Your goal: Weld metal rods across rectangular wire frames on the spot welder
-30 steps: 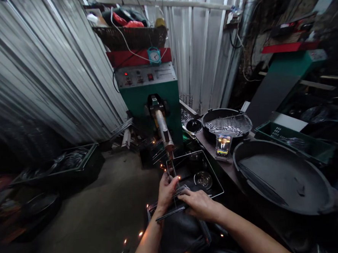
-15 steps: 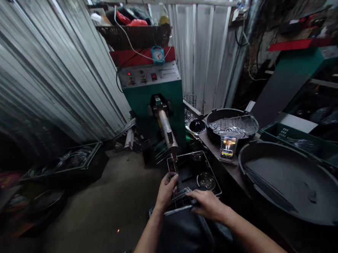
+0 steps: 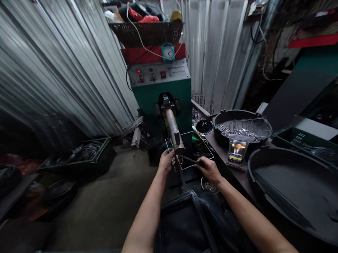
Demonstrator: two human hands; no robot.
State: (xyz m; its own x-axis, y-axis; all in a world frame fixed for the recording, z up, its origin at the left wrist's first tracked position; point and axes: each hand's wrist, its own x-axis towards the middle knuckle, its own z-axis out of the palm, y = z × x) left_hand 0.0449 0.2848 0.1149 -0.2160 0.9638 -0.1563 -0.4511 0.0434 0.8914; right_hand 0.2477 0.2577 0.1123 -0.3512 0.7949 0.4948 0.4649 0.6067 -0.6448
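A thin rectangular wire frame (image 3: 207, 148) is at the metal arm (image 3: 174, 130) of a green machine (image 3: 144, 99). My left hand (image 3: 166, 161) is closed on the frame's left side, just beside the arm's lower end. From my right hand (image 3: 210, 170), also closed, a slim dark rod-like tool (image 3: 188, 159) points left to the tip under the arm; its exact kind is unclear. Several similar wire frames (image 3: 202, 220) lie stacked on my lap below my hands. A small bowl of little parts (image 3: 209, 185) sits partly hidden under my right forearm.
Right of the machine, a round black pan (image 3: 219, 129) holds metal wires, and a larger pan (image 3: 298, 183) holds thin rods. A lit phone (image 3: 237, 151) stands between them. Green crates (image 3: 82, 162) with metal pieces line the left floor. A clock (image 3: 168, 52) hangs on the machine.
Both hands have moved up and forward from the lap to the machine arm. The right hand has left the stacked frames and now holds a slim tool. The view has shifted left.
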